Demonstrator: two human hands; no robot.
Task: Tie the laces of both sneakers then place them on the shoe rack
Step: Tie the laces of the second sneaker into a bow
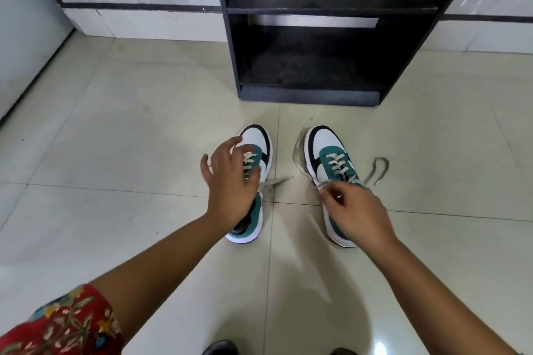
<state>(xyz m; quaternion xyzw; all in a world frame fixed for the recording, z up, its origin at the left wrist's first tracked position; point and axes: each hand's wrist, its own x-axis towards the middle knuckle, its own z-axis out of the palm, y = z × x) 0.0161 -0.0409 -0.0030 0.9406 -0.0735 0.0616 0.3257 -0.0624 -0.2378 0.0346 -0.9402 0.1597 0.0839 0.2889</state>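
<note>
Sneakers sit side by side on the tiled floor [115,130] before the dark shoe rack [311,95], both untied. Over the left sneaker [261,143] the left hand [230,179] hovers, fingers spread. At the right sneaker [328,150] the right hand [356,210] pinches a lace [380,167]. Tying looks barely begun; next, I'd guess, the other hand gathers the second lace end.

- 2 sneakers were counted on the floor: left sneaker [255,158], right sneaker [328,150].
- 2 hands were seen: left hand [230,181], right hand [357,210].
- 1 shoe rack [317,98] was noted, with 2 shelves visible.
- 1 loose lace end [380,167] was seen beside the right sneaker.
- 1 patterned sleeve [63,323] was seen.
</note>
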